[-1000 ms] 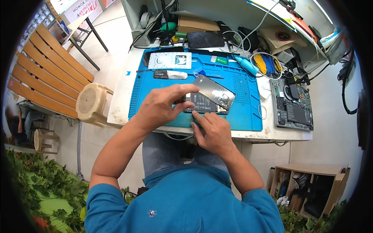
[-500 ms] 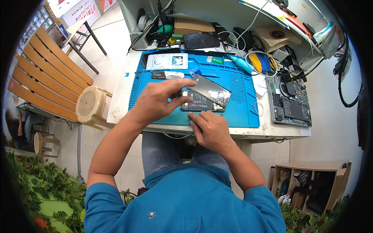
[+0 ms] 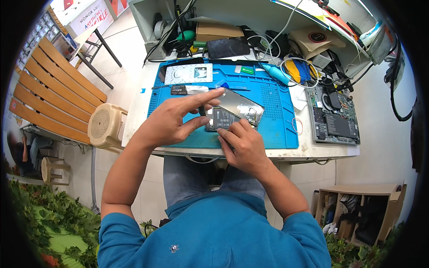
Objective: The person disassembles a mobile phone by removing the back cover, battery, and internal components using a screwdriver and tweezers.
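Right of the blue mat (image 3: 268, 129), you had an open laptop base (image 3: 334, 114) with a black battery (image 3: 338, 125) and a circuit board showing inside it. On the floor, right of the mat and nearer you, an open-fronted wooden cabinet (image 3: 359, 189) held a dark bundle (image 3: 372, 221) and other items too small to name. A brown cardboard box (image 3: 219, 31) stood behind the mat; you could not see into it.

The opened phone body (image 3: 213, 121) lay on the near half of the mat, around its middle. It looked black, with a dark, printed battery (image 3: 225, 119) filling much of its inside. A glossy grey panel (image 3: 241, 106), bright with reflections and patchy at its right end, slanted across the far side of the body.

Your left hand (image 3: 167, 120) was at the phone's left end, thumb and forefinger spread wide, the forefinger's tip by the panel's corner. Your right hand (image 3: 243, 144) had its fingers bunched narrowly at the phone's near edge; whether they pinched anything, I cannot tell.
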Tool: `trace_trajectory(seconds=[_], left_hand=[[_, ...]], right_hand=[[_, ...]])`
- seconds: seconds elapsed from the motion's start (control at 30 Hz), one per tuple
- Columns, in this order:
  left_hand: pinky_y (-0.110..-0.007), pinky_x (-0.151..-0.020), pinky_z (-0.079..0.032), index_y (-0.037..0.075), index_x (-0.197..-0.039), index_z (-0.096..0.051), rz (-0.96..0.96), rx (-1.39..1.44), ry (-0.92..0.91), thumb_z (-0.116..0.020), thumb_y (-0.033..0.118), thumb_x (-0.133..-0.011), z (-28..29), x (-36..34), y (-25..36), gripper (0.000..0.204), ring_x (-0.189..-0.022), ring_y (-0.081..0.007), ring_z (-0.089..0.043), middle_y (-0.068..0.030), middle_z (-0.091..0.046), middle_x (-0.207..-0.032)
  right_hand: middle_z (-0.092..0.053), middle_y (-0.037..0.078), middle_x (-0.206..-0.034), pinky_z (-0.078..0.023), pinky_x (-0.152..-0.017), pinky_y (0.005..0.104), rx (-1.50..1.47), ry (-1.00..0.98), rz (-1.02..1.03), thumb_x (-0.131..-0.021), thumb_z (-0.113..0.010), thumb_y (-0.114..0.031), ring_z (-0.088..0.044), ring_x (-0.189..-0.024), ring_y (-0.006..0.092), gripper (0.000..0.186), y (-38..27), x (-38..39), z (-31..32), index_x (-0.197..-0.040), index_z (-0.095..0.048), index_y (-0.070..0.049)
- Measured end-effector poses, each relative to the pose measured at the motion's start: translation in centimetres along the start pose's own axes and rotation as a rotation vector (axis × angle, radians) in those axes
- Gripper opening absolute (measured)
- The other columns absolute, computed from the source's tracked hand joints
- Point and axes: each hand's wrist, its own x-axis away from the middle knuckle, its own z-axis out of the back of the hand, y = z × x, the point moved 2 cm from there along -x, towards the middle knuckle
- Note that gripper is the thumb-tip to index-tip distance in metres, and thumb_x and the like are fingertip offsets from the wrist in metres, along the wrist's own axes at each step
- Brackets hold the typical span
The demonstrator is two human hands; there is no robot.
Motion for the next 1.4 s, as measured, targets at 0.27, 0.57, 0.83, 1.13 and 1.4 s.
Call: trace_trajectory(seconds=[0.27,0.57,0.83,1.13,1.4], left_hand=[[-0.034,-0.087,-0.066,0.015,-0.159,-0.070,-0.054,0.046,0.035,-0.089,-0.001,-0.092,0.0,0.2,0.0,0.071,-0.097,-0.0205,-0.083,-0.0116,-0.086,-0.119],[-0.034,-0.089,-0.065,0.016,-0.165,-0.063,0.004,-0.053,0.053,-0.084,-0.007,-0.093,-0.1,0.6,0.1,0.079,-0.097,-0.0196,-0.079,-0.0117,-0.084,-0.112],[-0.040,-0.096,-0.068,0.015,-0.171,-0.054,0.054,-0.017,-0.018,-0.088,-0.003,-0.092,-0.5,1.2,-0.7,0.088,-0.108,-0.0254,-0.083,-0.0130,-0.082,-0.128],[-0.032,-0.085,-0.069,0.007,-0.169,-0.051,-0.013,-0.032,0.285,-0.094,-0.001,-0.090,-2.0,2.5,-2.1,0.090,-0.094,-0.0174,-0.085,-0.0103,-0.084,-0.106],[-0.030,-0.080,-0.068,0.010,-0.166,-0.056,0.014,0.082,0.441,-0.096,0.005,-0.091,-2.2,2.9,-2.9,0.085,-0.088,-0.0123,-0.082,-0.0072,-0.082,-0.103]], right_hand=[[-0.066,0.009,-0.097,-0.055,-0.082,0.0443,0.001,0.007,0.005,-0.090,-0.084,-0.012,-0.063,-0.097,0.0313,0.019,0.0,-0.9,-0.8,-0.107,-0.080,-0.004],[-0.066,0.010,-0.100,-0.052,-0.089,0.0472,-0.009,-0.021,-0.002,-0.091,-0.084,-0.013,-0.062,-0.103,0.0325,0.018,0.2,-0.7,-1.7,-0.106,-0.080,-0.004],[-0.065,0.011,-0.100,-0.053,-0.090,0.0468,-0.019,-0.014,-0.005,-0.091,-0.082,-0.011,-0.062,-0.104,0.0329,0.015,0.3,-1.1,-1.9,-0.104,-0.079,-0.003],[-0.067,0.011,-0.099,-0.054,-0.085,0.0456,-0.009,-0.011,-0.020,-0.087,-0.088,-0.009,-0.063,-0.097,0.0328,0.024,0.5,-1.9,-2.1,-0.110,-0.082,-0.004],[-0.067,0.011,-0.103,-0.053,-0.092,0.0473,-0.047,-0.024,-0.082,-0.089,-0.086,-0.016,-0.063,-0.105,0.0334,0.022,0.6,-2.0,-2.9,-0.107,-0.081,-0.004]])
